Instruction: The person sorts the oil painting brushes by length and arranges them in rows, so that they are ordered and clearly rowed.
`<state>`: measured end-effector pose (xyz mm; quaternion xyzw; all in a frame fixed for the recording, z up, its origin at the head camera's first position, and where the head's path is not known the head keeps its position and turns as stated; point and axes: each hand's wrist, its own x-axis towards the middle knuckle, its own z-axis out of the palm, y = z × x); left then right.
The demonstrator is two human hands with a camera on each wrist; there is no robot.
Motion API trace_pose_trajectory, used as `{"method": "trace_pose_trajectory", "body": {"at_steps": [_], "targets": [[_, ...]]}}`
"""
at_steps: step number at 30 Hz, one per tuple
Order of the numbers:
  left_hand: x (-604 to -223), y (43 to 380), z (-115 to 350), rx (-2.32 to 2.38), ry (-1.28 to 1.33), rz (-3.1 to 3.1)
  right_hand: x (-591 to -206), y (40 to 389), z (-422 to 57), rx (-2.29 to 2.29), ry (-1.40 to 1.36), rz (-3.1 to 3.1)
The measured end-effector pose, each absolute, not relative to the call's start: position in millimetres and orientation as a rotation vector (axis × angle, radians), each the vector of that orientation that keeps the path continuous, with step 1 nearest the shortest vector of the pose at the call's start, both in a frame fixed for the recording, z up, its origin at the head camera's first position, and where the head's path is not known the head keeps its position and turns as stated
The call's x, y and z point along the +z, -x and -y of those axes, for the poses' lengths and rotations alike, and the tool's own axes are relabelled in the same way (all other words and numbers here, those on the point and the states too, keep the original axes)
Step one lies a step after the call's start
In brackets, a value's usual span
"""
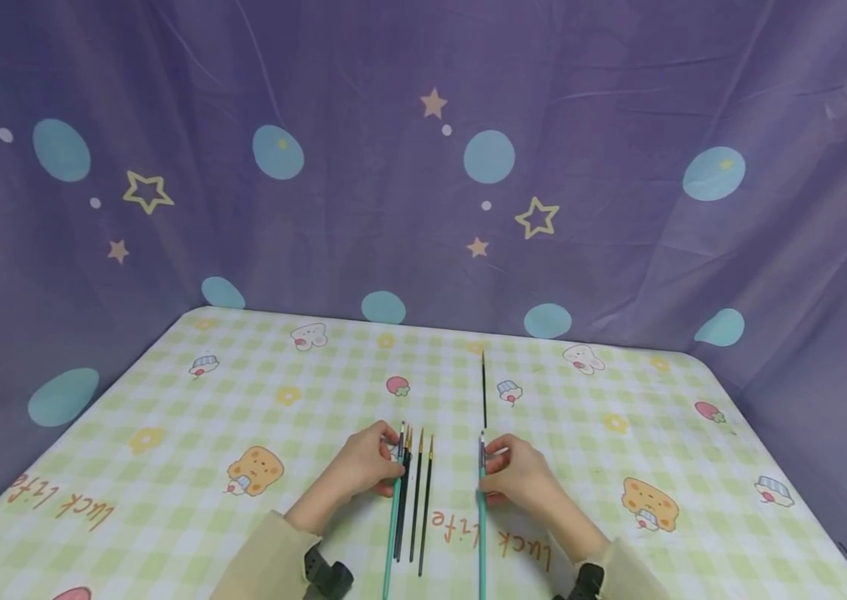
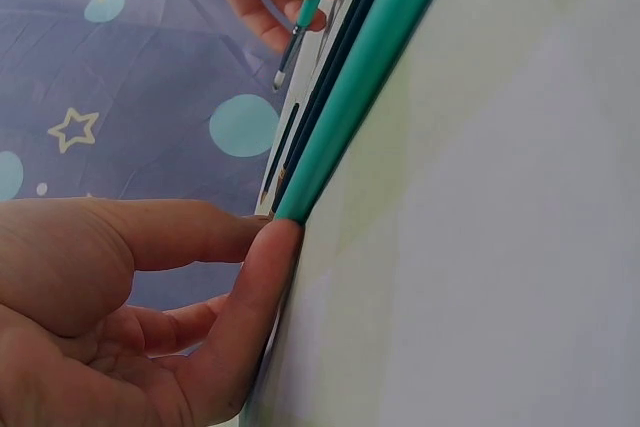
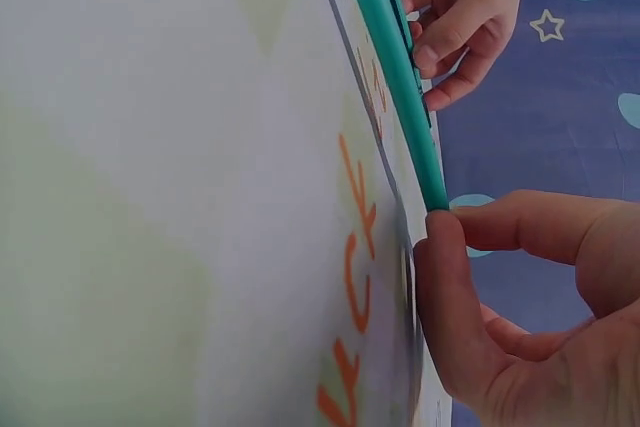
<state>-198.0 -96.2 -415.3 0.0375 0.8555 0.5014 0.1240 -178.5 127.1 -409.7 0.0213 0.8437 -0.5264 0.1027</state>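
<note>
My left hand (image 1: 365,460) pinches a teal-handled paintbrush (image 1: 394,517) between thumb and finger, near its bristle end. Just to the right of that brush lie several thin black paintbrushes (image 1: 416,496) with golden tips, side by side with tips pointing away from me. A second teal paintbrush (image 1: 482,533) is pinched by my right hand (image 1: 517,475), also close to the bristles. Beyond it, one black paintbrush (image 1: 484,392) lies alone, roughly in line with the teal one. In the left wrist view, thumb and fingertip meet on the thick teal handle (image 2: 365,77).
A green-and-white checked cloth (image 1: 318,375) with cartoon prints covers the table. Behind and at both sides hangs a purple curtain (image 1: 363,208) with stars and blue dots. Dark wrist devices (image 1: 328,575) sit at both sleeve cuffs.
</note>
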Motion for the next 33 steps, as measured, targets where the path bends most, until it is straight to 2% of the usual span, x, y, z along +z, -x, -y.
{"method": "trace_pose_trajectory", "body": {"at_steps": [33], "targets": [[-416.9,198.9,95.9,1.445,-0.098,-2.508,-411.8,174.3,-133.4,-1.378,-0.154,-2.56]]}}
